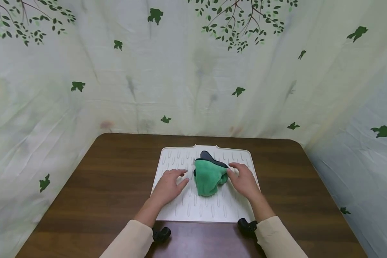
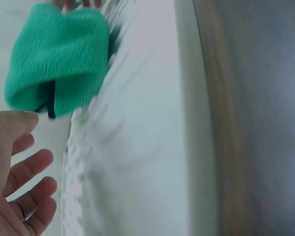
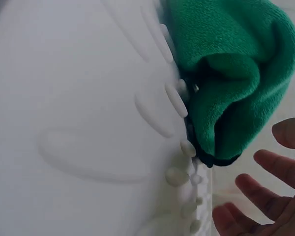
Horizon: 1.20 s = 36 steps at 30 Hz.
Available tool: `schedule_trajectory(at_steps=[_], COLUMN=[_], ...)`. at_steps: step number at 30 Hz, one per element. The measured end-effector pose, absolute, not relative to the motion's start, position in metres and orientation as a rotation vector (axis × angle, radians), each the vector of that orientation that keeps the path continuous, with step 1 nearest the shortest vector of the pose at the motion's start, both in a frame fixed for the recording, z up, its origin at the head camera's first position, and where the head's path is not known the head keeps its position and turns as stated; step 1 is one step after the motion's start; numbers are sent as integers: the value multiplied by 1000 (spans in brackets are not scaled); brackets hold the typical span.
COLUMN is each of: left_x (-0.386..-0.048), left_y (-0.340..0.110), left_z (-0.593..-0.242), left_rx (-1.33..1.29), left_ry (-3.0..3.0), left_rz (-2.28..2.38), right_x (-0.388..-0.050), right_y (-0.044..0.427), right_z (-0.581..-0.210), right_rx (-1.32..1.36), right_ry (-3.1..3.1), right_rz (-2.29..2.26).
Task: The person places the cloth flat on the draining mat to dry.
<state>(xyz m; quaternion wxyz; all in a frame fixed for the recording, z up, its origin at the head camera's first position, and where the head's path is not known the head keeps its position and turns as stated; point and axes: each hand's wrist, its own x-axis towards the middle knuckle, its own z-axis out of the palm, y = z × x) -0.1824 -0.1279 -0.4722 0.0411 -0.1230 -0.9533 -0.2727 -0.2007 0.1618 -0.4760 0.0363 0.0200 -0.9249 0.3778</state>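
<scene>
A crumpled green cloth (image 1: pixel 209 177) with dark trim lies on a white ridged board (image 1: pixel 235 208); a dark flap (image 1: pixel 207 156) sticks up at its far side. To the left, my left hand (image 1: pixel 168 186) hovers over the board with fingers spread, apart from the cloth in the head view. On the other side, my right hand (image 1: pixel 243 179) is beside the cloth's right edge. The right wrist view shows the right hand's relaxed fingers (image 3: pixel 270 196) with a gap to the cloth. An open fold of the green cloth (image 2: pixel 59 54) faces the left thumb in the left wrist view.
The board sits on a dark brown wooden table (image 1: pixel 122 186) with rounded far corners. A pale curtain (image 1: pixel 180 79) with green leaf prints surrounds the table. Black wrist-worn devices, one on the left (image 1: pixel 162 234) and one on the right (image 1: pixel 247 225), hang near the board's front edge.
</scene>
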Motion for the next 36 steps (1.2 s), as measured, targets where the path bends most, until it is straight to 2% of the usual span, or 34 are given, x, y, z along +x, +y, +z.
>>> schedule_trajectory(at_steps=[4, 10, 22, 36], left_x=[-187, -192, -194, -192], left_y=[-112, -98, -92, -108], left_z=[-470, -477, -483, -480], left_rx=[-499, -583, -579, -427], left_ry=[-2924, -3006, -2939, -2910], left_rz=[-759, -608, -507, -781], right_x=[-203, -202, -205, -198], right_y=[155, 148, 148, 163], right_z=[-478, -476, -474, -470], right_rx=[213, 292, 359, 53], right_ry=[-2821, -2957, -2903, -2719], right_rz=[1048, 1055, 1113, 1223])
